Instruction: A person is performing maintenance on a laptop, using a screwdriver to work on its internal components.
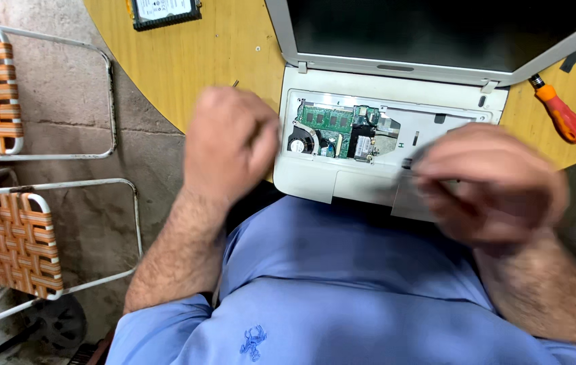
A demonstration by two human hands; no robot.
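So, here's what I'm seeing: the left hand [228,145] is curled into a loose fist just left of the opened laptop [382,145], fingers together, holding nothing I can make out. The right hand [491,182] is blurry over the laptop's front right corner; can't tell if its fingers grip anything. Beyond those fingers, an orange screwdriver [560,113] lies on the yellow bench [186,61].

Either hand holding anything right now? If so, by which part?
Cannot tell for sure. The left hand is curled and blurred beside the opened laptop, no object visible in it. The right hand is blurred over the laptop's front edge; any hold is hidden.
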